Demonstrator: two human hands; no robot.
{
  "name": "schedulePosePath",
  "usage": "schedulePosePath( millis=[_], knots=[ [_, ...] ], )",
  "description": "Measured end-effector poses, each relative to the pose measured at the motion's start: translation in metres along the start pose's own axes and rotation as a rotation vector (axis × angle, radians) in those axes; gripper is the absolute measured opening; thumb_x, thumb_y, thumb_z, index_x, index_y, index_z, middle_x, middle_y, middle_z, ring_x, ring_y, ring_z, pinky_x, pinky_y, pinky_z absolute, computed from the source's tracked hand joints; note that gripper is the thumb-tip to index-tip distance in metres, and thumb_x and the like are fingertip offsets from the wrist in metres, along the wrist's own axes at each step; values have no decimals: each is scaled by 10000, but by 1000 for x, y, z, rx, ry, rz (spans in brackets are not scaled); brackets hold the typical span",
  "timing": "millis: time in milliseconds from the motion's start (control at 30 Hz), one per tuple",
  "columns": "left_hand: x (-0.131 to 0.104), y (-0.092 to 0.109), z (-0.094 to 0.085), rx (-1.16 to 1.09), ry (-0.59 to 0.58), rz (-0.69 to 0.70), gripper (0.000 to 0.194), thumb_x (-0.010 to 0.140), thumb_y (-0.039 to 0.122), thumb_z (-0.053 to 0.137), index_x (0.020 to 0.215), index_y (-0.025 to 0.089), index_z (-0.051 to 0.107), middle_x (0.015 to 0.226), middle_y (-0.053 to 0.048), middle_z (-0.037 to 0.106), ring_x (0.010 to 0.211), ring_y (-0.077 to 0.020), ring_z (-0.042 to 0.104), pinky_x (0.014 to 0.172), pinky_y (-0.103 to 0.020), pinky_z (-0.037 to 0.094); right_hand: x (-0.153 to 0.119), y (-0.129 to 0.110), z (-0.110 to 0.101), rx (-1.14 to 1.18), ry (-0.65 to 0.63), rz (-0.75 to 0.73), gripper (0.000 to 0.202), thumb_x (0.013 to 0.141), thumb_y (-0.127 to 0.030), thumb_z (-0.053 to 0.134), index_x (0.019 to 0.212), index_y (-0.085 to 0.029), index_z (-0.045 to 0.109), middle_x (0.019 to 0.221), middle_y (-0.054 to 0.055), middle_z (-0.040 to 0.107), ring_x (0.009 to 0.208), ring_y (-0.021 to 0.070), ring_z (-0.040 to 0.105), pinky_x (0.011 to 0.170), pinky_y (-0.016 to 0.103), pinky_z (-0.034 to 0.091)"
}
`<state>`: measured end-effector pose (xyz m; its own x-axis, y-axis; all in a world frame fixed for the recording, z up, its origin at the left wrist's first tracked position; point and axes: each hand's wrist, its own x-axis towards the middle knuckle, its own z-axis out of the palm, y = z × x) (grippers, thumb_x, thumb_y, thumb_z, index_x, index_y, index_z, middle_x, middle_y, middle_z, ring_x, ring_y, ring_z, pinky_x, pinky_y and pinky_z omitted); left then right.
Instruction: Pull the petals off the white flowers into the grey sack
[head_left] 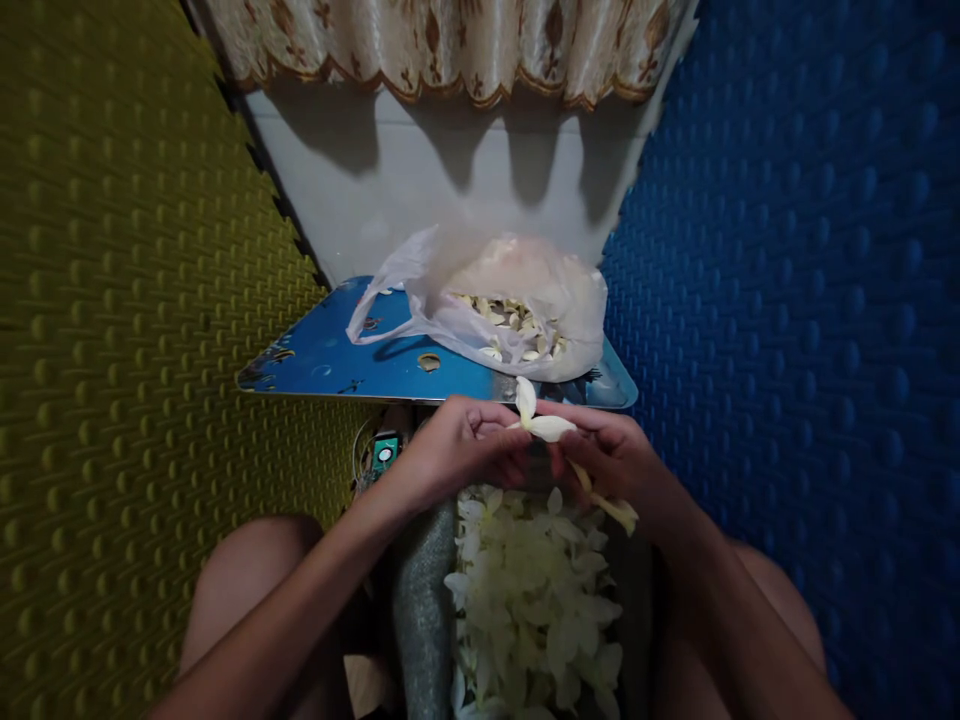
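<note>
Over my lap, my left hand [480, 445] pinches one side of a white flower [540, 425] with several long petals. Its other side is between the thumb and fingers of my right hand [619, 455]. A pale yellow flower [613, 508] hangs out below the right palm, apparently held by the curled fingers. Just beneath both hands lies a dense mass of white flowers [536, 600]; whether they are joined together I cannot tell. Beyond my fingers, an open clear plastic bag [577, 300] holds loose whitish petals or buds [514, 318].
The bag rests on a small blue table [315, 360] with printed pictures. A yellow-green foam mat [150, 300] rises on the left and a blue one [787, 300] on the right. A patterned curtain [465, 45] hangs behind. A small green device [385, 453] sits below the table's edge.
</note>
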<state>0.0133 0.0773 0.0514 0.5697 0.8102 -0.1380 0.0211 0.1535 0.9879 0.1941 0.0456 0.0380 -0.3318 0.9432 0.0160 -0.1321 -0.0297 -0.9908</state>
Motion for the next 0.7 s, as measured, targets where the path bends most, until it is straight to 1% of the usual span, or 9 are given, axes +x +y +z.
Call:
schedulePosePath(
  millis=[100,200,267,333,400,467,500,600,700],
  knots=[
    [-3,-2,4,141,-101,48,296,744,409,635,694,117,643,544,22,548,422,-72,501,406,-157,371,5,6,-3,130,-134,61,556,656,-437,733,1134,-192,588,597,-36,632,326,45,437,314,148,282],
    [-6,-7,6,286,-102,100,300,787,393,582,668,125,643,511,43,484,405,-57,426,388,-152,321,9,14,-2,161,-224,109,627,580,-397,793,1130,-198,567,658,-22,666,317,57,458,286,152,288],
    [-8,-9,5,398,-43,140,302,805,370,560,648,125,640,493,45,460,419,-57,402,395,-153,298,10,18,2,135,-183,90,510,628,-371,770,1074,-211,581,647,-29,662,313,54,458,283,146,286],
    [-10,-9,3,455,12,164,274,817,352,548,704,125,651,502,42,476,442,-65,417,413,-156,303,11,21,7,106,-66,37,311,716,-372,704,965,-213,607,588,-47,629,305,42,438,289,138,275],
    [-12,-8,1,365,57,190,221,810,326,571,928,149,633,561,43,528,491,-83,485,454,-161,358,12,21,12,90,54,-2,205,784,-388,631,866,-201,614,494,-69,553,294,34,410,297,135,275],
    [-13,-6,-1,154,26,206,341,809,297,588,1127,190,527,696,22,606,620,-116,588,560,-192,451,13,20,15,108,139,2,226,815,-420,579,843,-198,607,434,-89,465,277,37,384,288,135,275],
    [-14,-5,-2,54,-10,212,363,816,286,587,1156,198,497,770,0,635,704,-132,622,635,-221,483,13,19,16,124,168,12,246,821,-439,562,855,-199,601,420,-95,433,266,39,370,277,135,268],
    [-13,-5,-4,-109,-72,209,237,841,284,565,1040,156,558,846,-61,677,798,-155,657,754,-280,507,13,15,20,162,219,32,300,819,-482,535,875,-192,584,419,-95,412,253,45,344,254,141,261],
    [-9,-8,-4,-190,-2,214,180,811,280,614,917,137,589,750,-50,694,691,-142,670,692,-265,524,10,11,23,160,228,38,305,817,-484,535,894,-192,575,428,-90,424,268,51,351,264,144,271]
  ],
)
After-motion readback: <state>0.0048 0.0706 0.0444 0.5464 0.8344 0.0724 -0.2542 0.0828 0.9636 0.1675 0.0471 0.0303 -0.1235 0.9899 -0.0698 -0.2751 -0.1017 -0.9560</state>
